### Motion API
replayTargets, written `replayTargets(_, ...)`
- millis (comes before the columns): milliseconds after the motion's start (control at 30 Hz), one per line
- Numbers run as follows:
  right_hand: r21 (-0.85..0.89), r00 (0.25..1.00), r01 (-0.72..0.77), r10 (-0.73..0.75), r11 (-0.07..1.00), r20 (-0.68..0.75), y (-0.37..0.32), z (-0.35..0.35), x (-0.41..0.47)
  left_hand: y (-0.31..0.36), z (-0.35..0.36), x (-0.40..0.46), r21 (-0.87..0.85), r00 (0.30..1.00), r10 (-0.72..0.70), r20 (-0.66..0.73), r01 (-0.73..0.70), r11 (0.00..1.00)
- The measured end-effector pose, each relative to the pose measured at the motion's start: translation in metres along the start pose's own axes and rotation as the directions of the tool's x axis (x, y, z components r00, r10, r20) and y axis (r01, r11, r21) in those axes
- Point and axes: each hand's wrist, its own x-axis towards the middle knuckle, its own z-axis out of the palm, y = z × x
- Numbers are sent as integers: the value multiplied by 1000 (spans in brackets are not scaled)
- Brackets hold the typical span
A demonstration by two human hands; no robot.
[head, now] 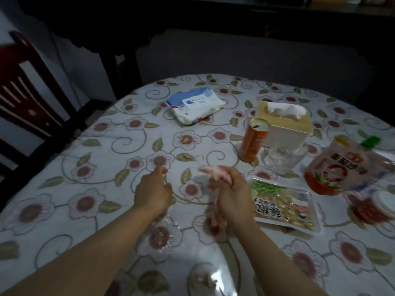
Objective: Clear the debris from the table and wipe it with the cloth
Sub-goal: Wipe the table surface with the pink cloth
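- Dark furniture fills the room behind us, with a wooden chair point(23, 92) at the left.
- We stand at a round table point(70, 189) with a flowered cover.
- On its right side we see a red and white pouch point(346, 167) with a green cap, a sealed tray of beans point(284, 205), a tissue box point(285, 122) and a glass point(282, 159) just in front of it.
- Farther back lies a pack of wipes point(194, 105); an orange can point(253, 139) stands just beside the tissue box.
- Our right hand point(233, 195) grips a pink and white cloth point(213, 174), bunched and blurred, above the table's middle.
- Our left hand point(154, 189) has its fingers curled, the tips pinched on something small and reddish that we cannot identify.
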Motion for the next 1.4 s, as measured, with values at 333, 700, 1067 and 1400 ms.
replayTargets(333, -199, 926, -202, 121, 959, -358, 48, 54, 107, -48, -11, 69, 85, 988, -3, -157, 17, 996)
replayTargets(700, -290, 912, 348, -250, 891, 326, 26, 104, 61, -60, -20, 81, 18, 973, 57, -224, -54, 998)
replayTargets(1067, -111, 997, 46, -40, 993, 60, -7, 75, 112, -47, -35, 104, -251, 970, 38, -241, -101, 963)
replayTargets(1400, -482, 988, 64, -125, 874, -94, 41, 119, 205, -82, -44, 140, -109, 979, 7, -204, -30, 994)
